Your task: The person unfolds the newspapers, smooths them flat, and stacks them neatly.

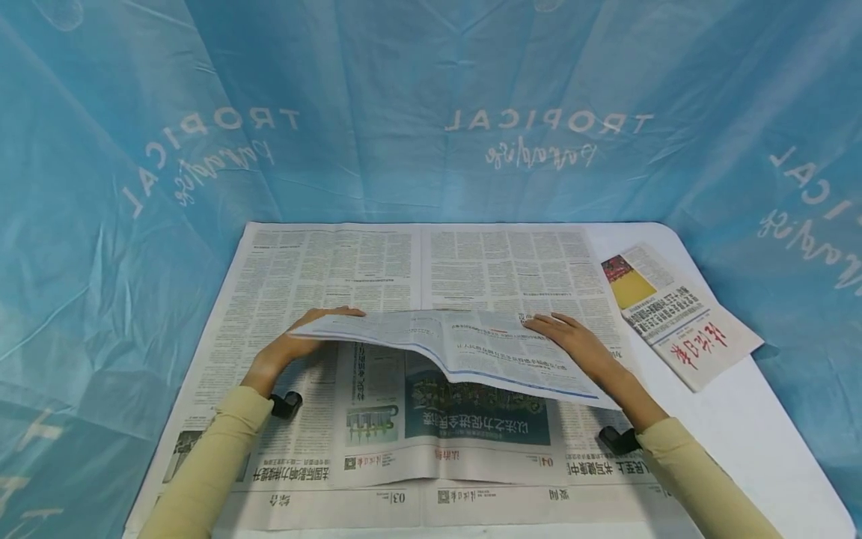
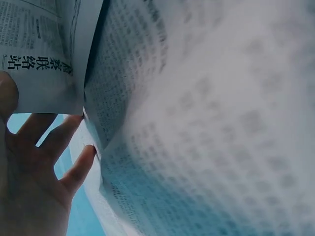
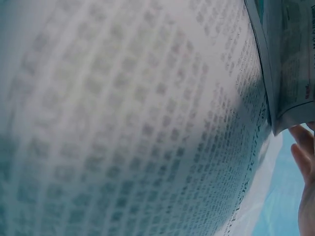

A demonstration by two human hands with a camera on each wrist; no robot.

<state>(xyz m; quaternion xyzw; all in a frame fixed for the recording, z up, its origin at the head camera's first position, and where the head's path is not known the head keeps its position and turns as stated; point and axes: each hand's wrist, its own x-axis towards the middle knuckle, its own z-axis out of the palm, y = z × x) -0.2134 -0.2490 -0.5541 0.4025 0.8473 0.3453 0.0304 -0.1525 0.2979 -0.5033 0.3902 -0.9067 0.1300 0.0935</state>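
Note:
A printed newspaper (image 1: 465,344) bows up in front of me, its near edge raised over the sheets below. My left hand (image 1: 303,329) holds it by the left end. In the left wrist view the thumb (image 2: 7,96) lies over the paper and the other fingers (image 2: 74,169) spread behind its edge. My right hand (image 1: 579,348) grips the right end, fingers over the top; its thumb is hidden. Under the raised paper lies another newspaper (image 1: 384,460) with a dark picture. Both rest on a wide spread newspaper (image 1: 350,254).
A folded newspaper (image 1: 707,340) with red characters lies at the right of the white table (image 1: 741,427). Blue printed curtains (image 1: 431,165) hang behind and at both sides. Black wrist cameras (image 1: 286,405) sit on my wrists.

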